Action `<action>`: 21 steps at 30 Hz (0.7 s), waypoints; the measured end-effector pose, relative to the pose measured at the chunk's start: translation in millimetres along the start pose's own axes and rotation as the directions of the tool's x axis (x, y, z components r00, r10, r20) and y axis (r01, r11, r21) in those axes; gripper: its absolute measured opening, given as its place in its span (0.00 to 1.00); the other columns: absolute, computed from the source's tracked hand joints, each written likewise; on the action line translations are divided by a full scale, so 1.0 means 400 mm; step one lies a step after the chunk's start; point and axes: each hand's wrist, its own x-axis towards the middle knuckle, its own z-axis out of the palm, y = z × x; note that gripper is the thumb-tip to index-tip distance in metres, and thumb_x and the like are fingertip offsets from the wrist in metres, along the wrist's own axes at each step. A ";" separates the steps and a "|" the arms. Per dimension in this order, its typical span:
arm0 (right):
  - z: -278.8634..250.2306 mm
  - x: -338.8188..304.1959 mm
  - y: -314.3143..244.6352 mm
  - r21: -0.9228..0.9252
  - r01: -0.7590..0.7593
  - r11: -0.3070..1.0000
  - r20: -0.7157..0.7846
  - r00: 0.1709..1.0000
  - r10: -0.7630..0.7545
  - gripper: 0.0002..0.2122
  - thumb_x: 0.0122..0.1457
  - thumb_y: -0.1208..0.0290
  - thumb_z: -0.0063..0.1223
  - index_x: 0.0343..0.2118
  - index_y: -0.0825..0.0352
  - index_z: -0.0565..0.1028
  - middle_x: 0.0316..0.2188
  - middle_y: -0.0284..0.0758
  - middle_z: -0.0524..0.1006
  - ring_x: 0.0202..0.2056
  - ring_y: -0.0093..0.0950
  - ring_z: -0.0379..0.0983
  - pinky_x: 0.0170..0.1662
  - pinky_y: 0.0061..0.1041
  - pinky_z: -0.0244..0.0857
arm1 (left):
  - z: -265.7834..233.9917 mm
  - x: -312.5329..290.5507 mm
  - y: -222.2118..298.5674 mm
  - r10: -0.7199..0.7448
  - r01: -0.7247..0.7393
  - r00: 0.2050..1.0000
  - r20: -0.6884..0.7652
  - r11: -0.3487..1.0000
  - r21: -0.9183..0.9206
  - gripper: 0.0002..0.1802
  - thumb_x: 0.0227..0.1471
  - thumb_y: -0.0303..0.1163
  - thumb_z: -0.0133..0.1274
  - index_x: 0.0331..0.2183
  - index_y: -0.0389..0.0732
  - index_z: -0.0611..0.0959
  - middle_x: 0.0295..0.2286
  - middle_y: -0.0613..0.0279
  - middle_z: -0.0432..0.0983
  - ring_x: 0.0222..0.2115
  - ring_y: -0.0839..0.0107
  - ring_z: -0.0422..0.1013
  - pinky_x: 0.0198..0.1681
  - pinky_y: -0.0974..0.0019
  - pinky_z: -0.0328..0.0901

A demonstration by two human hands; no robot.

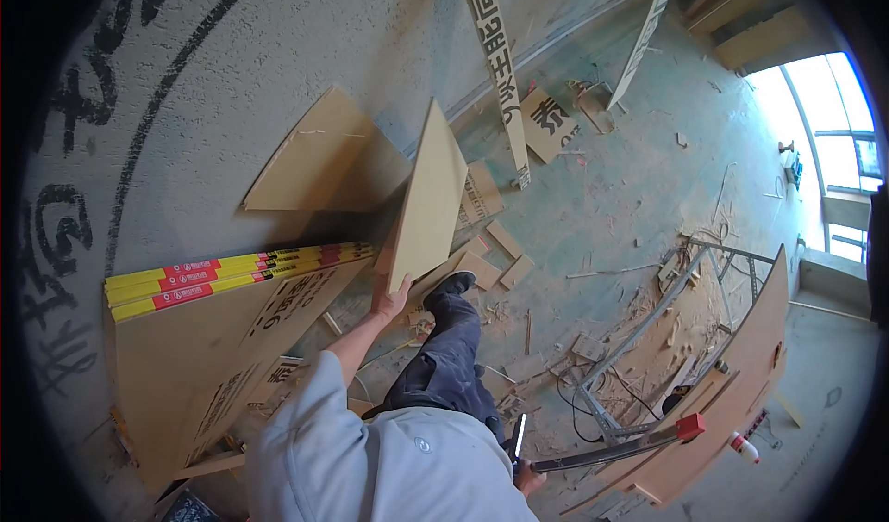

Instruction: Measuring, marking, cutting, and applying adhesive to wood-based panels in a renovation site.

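My left hand [393, 298] is closed around the lower end of a tan board [433, 193], which stands tilted up and away from me. At lower right, my right hand [530, 478] is closed around the near end of a long dark bar [611, 452] with a red block [690, 427] at its far end. A narrow white strip [520, 434] shows just above that hand; I cannot tell whether it belongs to the bar. Beside my left arm, a stack of large boards [218, 337] with yellow and red edges leans on the wall.
Another tan board [324, 156] leans against the grey wall [278, 31]. Printed strips [500, 68] stand further off. Offcuts [505, 240] and wood shavings litter the floor. At right are a metal frame [639, 346], a workbench top [732, 402] and a white bottle [744, 446].
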 end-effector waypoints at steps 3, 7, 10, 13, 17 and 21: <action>-0.019 0.030 0.076 0.019 0.076 0.997 -0.053 0.996 -0.075 0.09 0.46 0.77 0.57 0.18 0.67 0.67 0.16 0.29 0.69 0.20 0.24 0.66 0.25 0.32 0.62 | -0.054 0.034 0.159 0.182 -0.182 0.983 -0.007 0.983 -0.024 0.13 0.57 0.37 0.55 0.38 0.38 0.83 0.35 0.43 0.80 0.39 0.46 0.76 0.38 0.50 0.70; -0.017 0.075 0.166 -0.153 0.223 0.963 -0.135 0.960 -0.244 0.07 0.47 0.76 0.58 0.20 0.67 0.69 0.17 0.31 0.70 0.21 0.27 0.67 0.28 0.33 0.65 | -0.097 0.068 0.182 0.336 -0.332 0.928 0.161 0.942 -0.050 0.16 0.56 0.38 0.56 0.29 0.33 0.82 0.23 0.42 0.78 0.24 0.43 0.76 0.24 0.48 0.68; 0.010 0.093 0.167 -0.110 0.168 0.980 -0.196 0.962 -0.187 0.07 0.47 0.73 0.59 0.23 0.68 0.72 0.19 0.38 0.74 0.23 0.34 0.72 0.30 0.34 0.68 | -0.166 0.091 0.276 0.310 -0.434 0.853 0.421 0.869 0.240 0.25 0.57 0.44 0.53 0.19 0.32 0.82 0.19 0.41 0.76 0.21 0.42 0.74 0.23 0.46 0.67; 0.041 0.102 0.151 -0.062 0.169 0.984 -0.226 0.958 -0.178 0.08 0.46 0.72 0.61 0.26 0.67 0.73 0.21 0.41 0.76 0.25 0.40 0.76 0.31 0.35 0.69 | -0.214 0.063 0.436 0.462 -0.588 0.699 0.545 0.806 0.070 0.17 0.55 0.36 0.55 0.23 0.32 0.82 0.21 0.40 0.76 0.23 0.43 0.75 0.25 0.49 0.68; 0.080 0.098 0.268 0.121 0.130 0.984 -0.280 0.956 -0.092 0.09 0.45 0.71 0.62 0.26 0.66 0.73 0.21 0.41 0.76 0.25 0.41 0.76 0.32 0.36 0.69 | -0.212 -0.022 0.713 0.546 -0.752 0.481 0.686 0.660 0.002 0.16 0.55 0.36 0.56 0.25 0.32 0.82 0.21 0.41 0.76 0.23 0.46 0.76 0.25 0.52 0.67; 0.140 0.095 0.410 0.227 0.093 0.970 -0.322 0.947 -0.016 0.10 0.43 0.70 0.62 0.26 0.65 0.73 0.21 0.41 0.76 0.25 0.41 0.76 0.32 0.36 0.70 | -0.223 -0.119 0.936 0.598 -0.861 0.245 0.763 0.496 -0.112 0.15 0.54 0.36 0.57 0.26 0.31 0.82 0.21 0.41 0.76 0.24 0.47 0.76 0.23 0.54 0.66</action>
